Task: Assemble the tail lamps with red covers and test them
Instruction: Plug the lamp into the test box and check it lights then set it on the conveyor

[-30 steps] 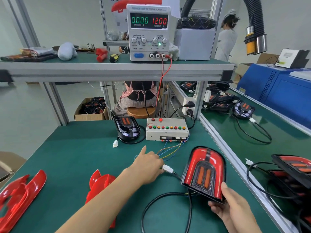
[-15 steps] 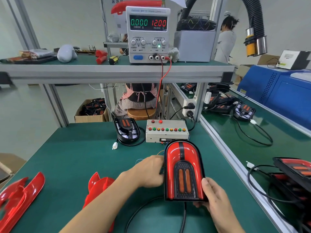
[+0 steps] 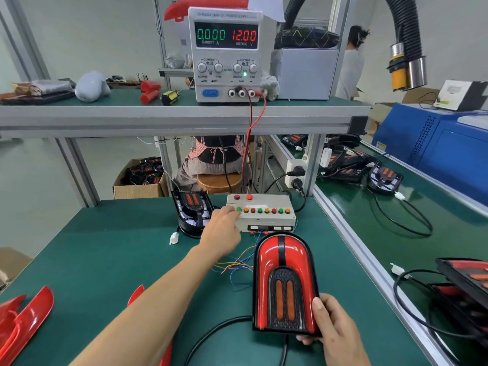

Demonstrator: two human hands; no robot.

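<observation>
While the tail lamp [image 3: 285, 283] with its red cover was held upright near the front edge of the bench [image 3: 105, 260], its lower right corner was gripped by the right hand [image 3: 332, 328], with the thumb laid on the black rim and the fingers curled behind the housing. A black cable [image 3: 211, 331] was seen running from beneath the lamp across the green mat. The left hand [image 3: 221, 228] was stretched toward the test box [image 3: 264, 212] at the back edge of the bench, and a fingertip was placed on or at the first green button of the row; nothing was held in it, though whether the button was actually pressed could not be told. Loose coloured wires [image 3: 237, 262] were trailed from the front of the box toward the lamp. An uncovered lamp base [image 3: 191, 210] was stood just left of the box, partly hidden by the left hand, with a white connector [image 3: 173, 237] lying near it on the mat. Spare red covers [image 3: 23, 320] were laid at the front left corner of the bench. On the shelf above, a power supply [image 3: 225, 54] was shown reading 0.000 for current and 12.00 for voltage, and a red lead [image 3: 249, 143] was hung from its terminals down behind the box.
</observation>
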